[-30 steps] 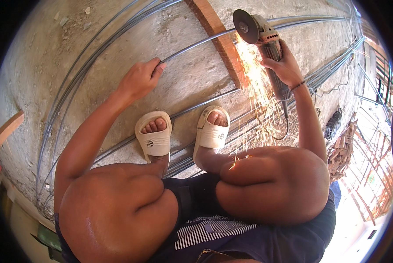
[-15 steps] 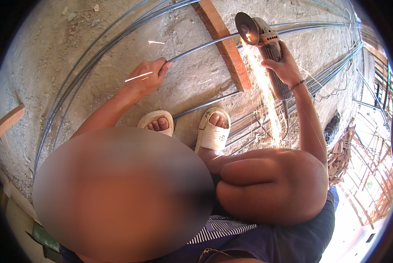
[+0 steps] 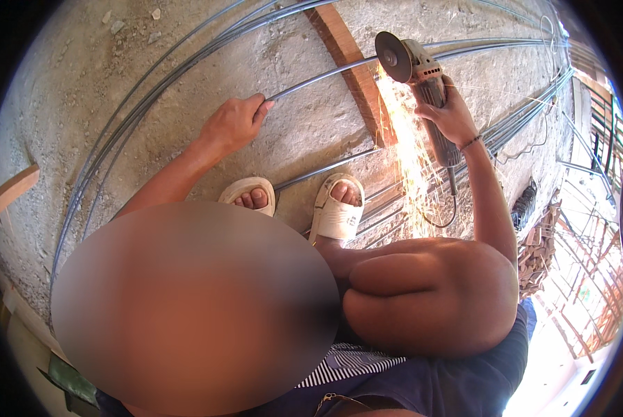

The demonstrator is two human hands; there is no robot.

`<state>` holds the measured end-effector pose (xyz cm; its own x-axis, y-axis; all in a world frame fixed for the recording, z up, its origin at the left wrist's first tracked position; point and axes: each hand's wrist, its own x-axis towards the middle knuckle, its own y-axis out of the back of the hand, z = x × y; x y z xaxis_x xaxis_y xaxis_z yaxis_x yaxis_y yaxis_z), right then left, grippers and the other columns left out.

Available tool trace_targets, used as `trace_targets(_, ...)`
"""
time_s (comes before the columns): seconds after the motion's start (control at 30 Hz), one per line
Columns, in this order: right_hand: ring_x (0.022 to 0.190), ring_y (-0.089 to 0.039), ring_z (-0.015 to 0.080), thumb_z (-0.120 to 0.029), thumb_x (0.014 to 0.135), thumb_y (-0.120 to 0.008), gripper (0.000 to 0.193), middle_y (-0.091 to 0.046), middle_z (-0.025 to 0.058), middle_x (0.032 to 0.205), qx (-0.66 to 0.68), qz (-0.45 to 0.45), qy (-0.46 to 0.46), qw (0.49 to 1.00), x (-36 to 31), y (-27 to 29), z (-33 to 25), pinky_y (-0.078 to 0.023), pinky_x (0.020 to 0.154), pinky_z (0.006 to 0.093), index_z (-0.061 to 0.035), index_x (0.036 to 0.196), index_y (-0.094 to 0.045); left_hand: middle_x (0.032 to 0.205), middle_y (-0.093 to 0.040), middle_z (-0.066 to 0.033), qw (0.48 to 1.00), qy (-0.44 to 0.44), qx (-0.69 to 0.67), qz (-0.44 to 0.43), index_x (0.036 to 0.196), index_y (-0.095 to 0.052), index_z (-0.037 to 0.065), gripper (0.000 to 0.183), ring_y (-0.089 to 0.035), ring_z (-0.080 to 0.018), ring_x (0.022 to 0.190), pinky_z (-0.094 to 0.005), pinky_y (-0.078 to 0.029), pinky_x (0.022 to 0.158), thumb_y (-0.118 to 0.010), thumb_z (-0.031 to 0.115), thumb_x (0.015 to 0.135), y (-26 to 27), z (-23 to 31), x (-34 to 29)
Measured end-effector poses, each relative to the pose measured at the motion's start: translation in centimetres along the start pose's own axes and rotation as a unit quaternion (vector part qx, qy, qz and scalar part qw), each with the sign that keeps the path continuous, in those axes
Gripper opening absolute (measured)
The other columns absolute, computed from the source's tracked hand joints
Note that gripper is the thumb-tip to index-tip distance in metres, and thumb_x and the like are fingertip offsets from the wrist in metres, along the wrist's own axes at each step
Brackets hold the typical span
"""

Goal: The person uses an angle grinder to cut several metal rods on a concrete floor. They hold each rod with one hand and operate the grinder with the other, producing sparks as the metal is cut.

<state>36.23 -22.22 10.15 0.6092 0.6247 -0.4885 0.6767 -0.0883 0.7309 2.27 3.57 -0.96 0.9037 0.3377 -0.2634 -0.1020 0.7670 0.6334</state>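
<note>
My left hand point(image 3: 236, 121) is closed round the near end of a thin steel rod point(image 3: 318, 78). The rod runs up to the right, across a wooden block point(image 3: 353, 64), to the disc of an angle grinder point(image 3: 433, 90). My right hand point(image 3: 453, 115) grips the grinder by its body, thumb on the near side. The cutting disc point(image 3: 393, 57) meets the rod just right of the wood. Bright sparks point(image 3: 412, 160) stream from that spot down toward my right knee. The disc hides the exact point of contact.
Long bundled rods point(image 3: 145, 83) curve across the rough concrete floor point(image 3: 179, 90) at left, and more rods point(image 3: 527, 104) lie at right. My sandalled feet point(image 3: 339, 201) are close to the sparks. The grinder's cord point(image 3: 454, 201) loops below it. Scrap wood point(image 3: 537, 257) lies at far right.
The grinder has tilted slightly, its rear end shifting down, and the disc has moved a little down and right. The spark stream is broader. My left hand has barely moved.
</note>
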Motion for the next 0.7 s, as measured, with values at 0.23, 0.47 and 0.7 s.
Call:
trace_targets(0.23,0.108,-0.069,0.0254,-0.025,0.073,-0.086,0.095,-0.068,0.0193,0.126,-0.033,0.001,-0.028,0.999,-0.3,-0.2,0.2,-0.056,0.091,0.0368,0.0020,0.152,-0.040,0.075,-0.065,-0.0284,1.000,-0.012,0.016,0.005,0.095,-0.061,0.001,0.039,-0.065,-0.0503,0.075,-0.0556,-0.050,0.063,-0.050,0.036,0.109,-0.1,-0.2,0.0)
trace_targets(0.47,0.110,-0.068,0.0257,-0.026,0.073,-0.086,0.095,-0.068,0.0184,0.126,0.031,-0.002,0.002,1.000,0.9,-0.5,1.1,-0.056,0.093,0.0369,0.0009,0.151,-0.040,0.075,-0.065,-0.0279,1.000,-0.010,0.029,0.002,0.094,-0.061,0.000,0.039,-0.065,-0.0499,0.075,-0.0553,-0.050,0.063,-0.051,0.035,0.109,0.0,0.1,0.0)
trace_targets(0.7,0.108,-0.071,0.0318,-0.031,0.072,-0.084,0.095,-0.069,0.0233,0.125,0.023,0.006,0.022,0.999,1.7,-0.5,1.2,-0.057,0.091,0.0401,0.0009,0.150,-0.041,0.075,-0.065,-0.0278,1.000,-0.011,0.024,0.010,0.094,-0.061,0.000,0.038,-0.065,-0.0495,0.074,-0.0549,-0.050,0.062,-0.051,0.034,0.109,0.1,0.3,-0.1)
